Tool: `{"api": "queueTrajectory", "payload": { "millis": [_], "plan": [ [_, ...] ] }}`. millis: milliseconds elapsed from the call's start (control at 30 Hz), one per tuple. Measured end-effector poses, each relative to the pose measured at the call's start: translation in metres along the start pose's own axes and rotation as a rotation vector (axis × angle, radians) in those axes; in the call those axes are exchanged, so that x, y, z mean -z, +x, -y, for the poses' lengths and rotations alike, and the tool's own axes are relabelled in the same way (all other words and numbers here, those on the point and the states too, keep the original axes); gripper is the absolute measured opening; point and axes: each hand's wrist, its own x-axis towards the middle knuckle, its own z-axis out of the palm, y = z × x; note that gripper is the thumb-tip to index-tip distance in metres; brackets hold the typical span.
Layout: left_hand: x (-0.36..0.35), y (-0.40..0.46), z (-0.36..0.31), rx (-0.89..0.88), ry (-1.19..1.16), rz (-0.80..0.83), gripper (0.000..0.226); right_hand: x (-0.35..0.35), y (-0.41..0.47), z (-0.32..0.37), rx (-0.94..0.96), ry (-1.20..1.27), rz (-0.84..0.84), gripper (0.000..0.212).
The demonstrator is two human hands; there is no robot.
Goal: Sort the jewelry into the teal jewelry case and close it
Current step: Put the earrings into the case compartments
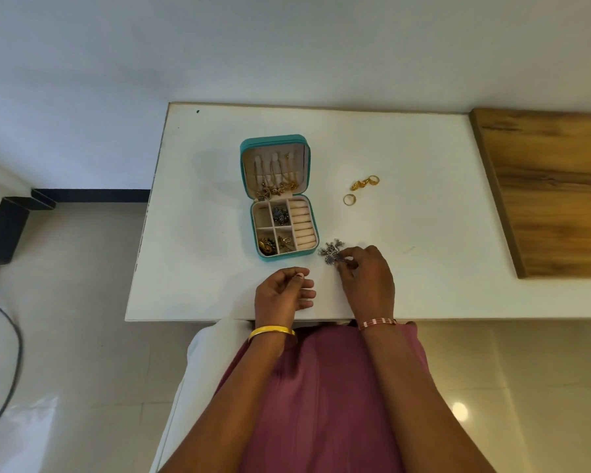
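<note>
Sorting is well under way: the teal jewelry case (277, 199) stands open in the middle of the white table (406, 233), its lid propped back toward twelve o'clock with gold chains (277, 179) hung inside it, and three of the four small square compartments already holding pieces, while the far-left one and the ring rolls (301, 224) along the case's three o'clock side look bare. The right hand (367, 278) is at the silver oxidised pieces (331, 256), a little cluster lying on the table at about four o'clock from the case and just beside its near corner; thumb and forefinger are pinched at the cluster's near edge, though whether they have truly gripped a piece or only touch it I cannot tell. The left hand (282, 291) rests on the table at six o'clock from the case, fingers loosely curled and apparently holding nothing. The next move, I judge, calls for lifting that cluster clear without snagging it and setting it in a free compartment; after that the gold rings (360, 187), well apart at three o'clock from the case, want pressing into the rolls before the lid comes down. How many silver pieces make up the cluster, and whether they are earrings or pendants, is too small to make out; the wooden board (543, 186) at the far right is cut off by the frame.
</note>
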Motion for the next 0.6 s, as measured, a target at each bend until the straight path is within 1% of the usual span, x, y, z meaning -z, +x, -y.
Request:
{"api": "queueTrajectory", "payload": {
  "millis": [133, 267, 333, 433, 533, 600],
  "plan": [
    [0.001, 0.0, 0.0, 0.0, 0.002, 0.004, 0.022, 0.002, 0.0, 0.001, -0.021, 0.041, -0.021, 0.01],
    [0.001, -0.001, 0.0, -0.003, 0.019, -0.004, 0.02, 0.01, -0.001, 0.002, -0.109, 0.268, -0.142, 0.004],
    [0.001, -0.001, 0.001, -0.009, 0.025, -0.002, 0.02, 0.014, -0.001, 0.003, -0.174, 0.428, -0.189, 0.005],
    [0.002, -0.001, 0.002, -0.027, 0.049, -0.007, 0.019, 0.024, -0.003, 0.008, -0.246, 0.629, -0.2, 0.007],
    [0.002, -0.003, 0.001, -0.063, 0.088, -0.017, 0.017, 0.035, -0.009, 0.02, -0.247, 0.746, -0.204, 0.02],
    [0.003, -0.005, 0.0, -0.116, 0.128, -0.021, 0.017, 0.04, -0.014, 0.028, -0.224, 0.81, -0.204, 0.023]
  ]
}}
